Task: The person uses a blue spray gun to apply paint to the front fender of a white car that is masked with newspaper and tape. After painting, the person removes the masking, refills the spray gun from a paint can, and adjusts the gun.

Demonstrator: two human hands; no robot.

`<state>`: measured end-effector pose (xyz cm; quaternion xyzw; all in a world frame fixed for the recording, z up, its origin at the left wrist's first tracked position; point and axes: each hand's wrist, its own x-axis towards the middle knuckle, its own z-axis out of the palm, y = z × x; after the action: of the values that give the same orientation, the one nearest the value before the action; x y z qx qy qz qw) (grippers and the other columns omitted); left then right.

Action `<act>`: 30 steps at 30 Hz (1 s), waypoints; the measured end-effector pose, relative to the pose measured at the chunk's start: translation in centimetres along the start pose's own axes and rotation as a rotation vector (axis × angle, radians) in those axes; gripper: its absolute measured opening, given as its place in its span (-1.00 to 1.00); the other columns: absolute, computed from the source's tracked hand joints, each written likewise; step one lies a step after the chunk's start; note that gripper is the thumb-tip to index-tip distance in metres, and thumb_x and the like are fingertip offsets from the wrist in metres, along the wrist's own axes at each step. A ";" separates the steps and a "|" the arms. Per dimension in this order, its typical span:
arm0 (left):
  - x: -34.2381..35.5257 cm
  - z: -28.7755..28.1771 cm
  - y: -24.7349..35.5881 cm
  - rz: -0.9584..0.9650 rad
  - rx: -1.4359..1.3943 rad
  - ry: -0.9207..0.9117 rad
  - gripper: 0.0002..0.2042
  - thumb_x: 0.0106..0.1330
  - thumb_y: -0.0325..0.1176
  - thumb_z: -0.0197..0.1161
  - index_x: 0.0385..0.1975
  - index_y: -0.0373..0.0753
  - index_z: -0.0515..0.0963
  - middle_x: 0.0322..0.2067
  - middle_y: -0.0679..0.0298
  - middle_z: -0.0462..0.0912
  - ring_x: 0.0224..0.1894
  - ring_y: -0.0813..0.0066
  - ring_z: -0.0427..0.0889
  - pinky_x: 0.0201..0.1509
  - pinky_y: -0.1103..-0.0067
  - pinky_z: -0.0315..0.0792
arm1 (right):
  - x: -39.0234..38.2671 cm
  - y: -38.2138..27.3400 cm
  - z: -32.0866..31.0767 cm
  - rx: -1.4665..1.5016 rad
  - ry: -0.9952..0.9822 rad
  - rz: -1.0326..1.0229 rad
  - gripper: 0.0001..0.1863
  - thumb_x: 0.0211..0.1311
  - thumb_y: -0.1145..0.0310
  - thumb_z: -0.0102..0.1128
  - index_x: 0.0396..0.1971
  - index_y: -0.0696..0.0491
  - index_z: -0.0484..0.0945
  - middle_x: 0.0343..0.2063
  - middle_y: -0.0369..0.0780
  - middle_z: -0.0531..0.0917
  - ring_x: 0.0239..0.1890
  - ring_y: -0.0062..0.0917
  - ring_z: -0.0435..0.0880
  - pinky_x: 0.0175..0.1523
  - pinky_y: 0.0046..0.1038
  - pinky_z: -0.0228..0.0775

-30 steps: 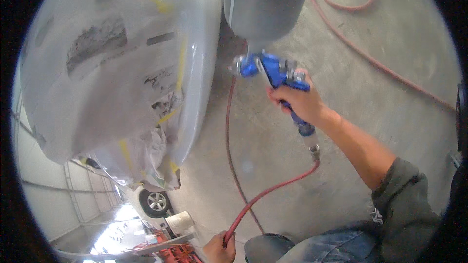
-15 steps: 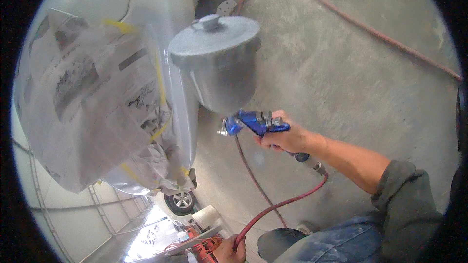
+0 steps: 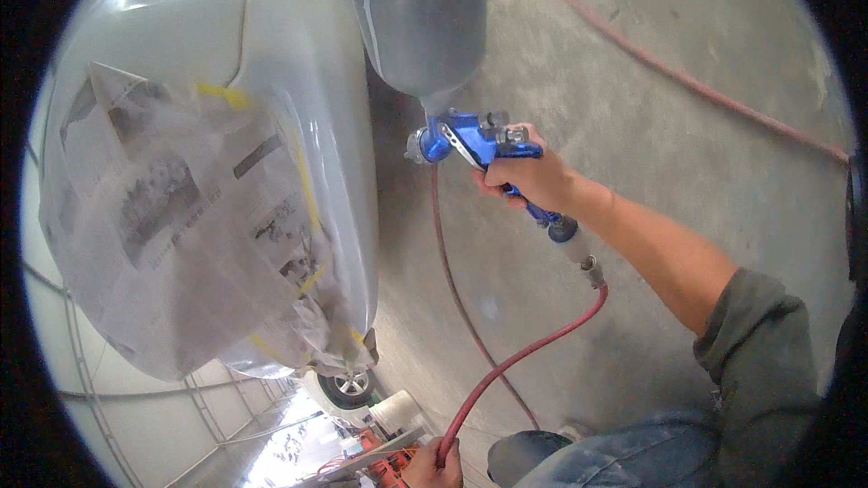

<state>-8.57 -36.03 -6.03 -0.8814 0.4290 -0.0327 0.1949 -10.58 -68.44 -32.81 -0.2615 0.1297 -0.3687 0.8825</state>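
Two hands full: my right hand [image 3: 533, 176] wraps the gun [image 3: 466, 138], pointing left toward the panel [image 3: 342, 181], gap hard to judge; my left hand [image 3: 432, 470] grips the hose [image 3: 533, 347].

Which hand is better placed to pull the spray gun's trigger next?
Likely the right hand: it grips the blue spray gun, while the left hand holds the red hose, well away from the gun.

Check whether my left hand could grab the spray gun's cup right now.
Probably not without letting go: the left hand is closed around the red hose low in the view, while the cup is near the top, on the spray gun in the right hand.
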 end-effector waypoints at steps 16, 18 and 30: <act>2.0 0.4 2.4 0.027 -0.017 0.110 -0.84 0.18 -0.30 0.41 -0.30 -0.19 0.68 -0.62 0.17 0.56 -0.62 0.32 0.54 -0.47 0.48 0.45 | 7.1 -2.2 -3.1 -0.019 0.100 -0.019 -0.80 -0.07 0.36 0.15 -0.76 0.09 0.42 -0.76 -0.31 0.46 -0.77 -0.64 0.38 -0.68 -0.53 0.23; 2.1 0.4 2.6 0.021 -0.004 0.123 -0.83 0.17 -0.29 0.41 -0.31 -0.20 0.68 -0.62 0.17 0.56 -0.62 0.31 0.55 -0.47 0.47 0.46 | 7.8 -2.4 -3.1 -0.021 0.156 -0.024 -0.78 -0.09 0.36 0.16 -0.78 0.08 0.40 -0.77 -0.31 0.45 -0.77 -0.63 0.38 -0.68 -0.53 0.23; 2.4 1.4 3.8 0.045 -0.168 0.059 -0.85 0.20 -0.31 0.38 -0.28 -0.16 0.66 -0.56 0.14 0.59 -0.54 0.22 0.59 -0.44 0.45 0.46 | 2.3 -5.9 -1.9 -0.156 -0.159 0.003 -0.88 -0.10 0.46 0.15 -0.70 0.09 0.40 -0.73 -0.30 0.46 -0.70 -0.63 0.40 -0.59 -0.49 0.20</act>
<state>-9.57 -39.56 -9.01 -0.8835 0.4553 -0.0181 0.1084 -13.26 -74.25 -31.21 -0.3576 0.0877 -0.3343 0.8676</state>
